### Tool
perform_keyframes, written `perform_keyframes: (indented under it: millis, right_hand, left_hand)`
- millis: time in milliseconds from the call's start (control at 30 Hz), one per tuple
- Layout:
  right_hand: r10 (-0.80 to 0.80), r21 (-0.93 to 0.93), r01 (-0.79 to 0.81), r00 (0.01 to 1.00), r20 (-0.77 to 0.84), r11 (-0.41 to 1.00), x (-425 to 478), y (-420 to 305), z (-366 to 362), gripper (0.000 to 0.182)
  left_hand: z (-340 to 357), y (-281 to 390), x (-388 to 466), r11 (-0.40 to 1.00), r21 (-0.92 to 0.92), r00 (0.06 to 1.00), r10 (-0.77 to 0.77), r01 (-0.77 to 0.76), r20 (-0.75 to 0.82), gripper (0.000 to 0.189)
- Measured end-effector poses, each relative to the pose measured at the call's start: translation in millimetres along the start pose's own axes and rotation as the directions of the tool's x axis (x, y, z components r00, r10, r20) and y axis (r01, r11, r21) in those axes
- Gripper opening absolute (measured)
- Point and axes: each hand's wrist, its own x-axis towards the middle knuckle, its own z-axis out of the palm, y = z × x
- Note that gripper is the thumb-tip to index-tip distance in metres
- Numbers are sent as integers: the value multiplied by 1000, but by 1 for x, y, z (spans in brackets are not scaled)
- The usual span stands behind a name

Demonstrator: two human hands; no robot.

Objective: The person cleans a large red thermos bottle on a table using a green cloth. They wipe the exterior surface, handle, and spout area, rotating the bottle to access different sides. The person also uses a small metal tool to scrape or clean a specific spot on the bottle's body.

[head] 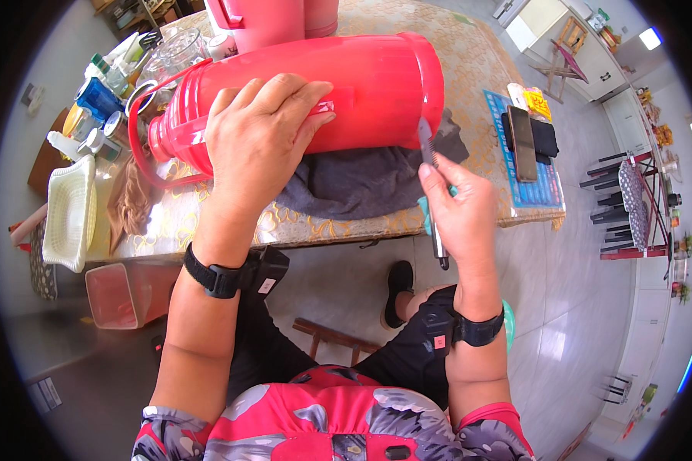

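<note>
A red thermos flask (375, 86) lies on its side on the table, its neck and curved handle to the left. My left hand (259, 127) rests on its body, the thumb and fingertips pinched together at a small shiny spot; whether they hold anything is unclear. In my right hand (461, 201) is a knife with a serrated edge (426, 138), its tip against or close to the flask's base rim. Something teal shows behind the right fingers. Beneath the flask lies a dark grey cloth (346, 190).
Cups and jars crowd the table's left, near a white plastic basket (69, 213) and a brown cloth (131, 199). Pink containers (271, 23) stand behind the flask. A smartphone (522, 144) lies on a blue mat (539, 187) at right. Below the table is a pink bin (112, 297).
</note>
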Motion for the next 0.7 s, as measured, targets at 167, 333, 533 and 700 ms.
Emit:
perform_keyframes:
  millis: [167, 333, 533, 700]
  right_hand:
    - [68, -37, -66, 996, 60, 997, 7, -9, -4, 26]
    - [110, 39, -114, 990, 90, 993, 5, -7, -8, 26]
    - [-54, 601, 203, 965, -256, 773, 45, -12, -3, 27]
    - [-102, 775, 388, 915, -391, 499, 79, -11, 32, 31]
  left_hand:
    - [0, 1, 0, 1000, 6, 1000, 1, -1, 3, 25]
    - [2, 0, -1, 1000, 15, 1000, -4, 4, -7, 26]
    - [3, -1, -2, 1000, 17, 1000, -7, 8, -16, 26]
    - [2, 1, -1, 999, 24, 1000, -21, 22, -12, 26]
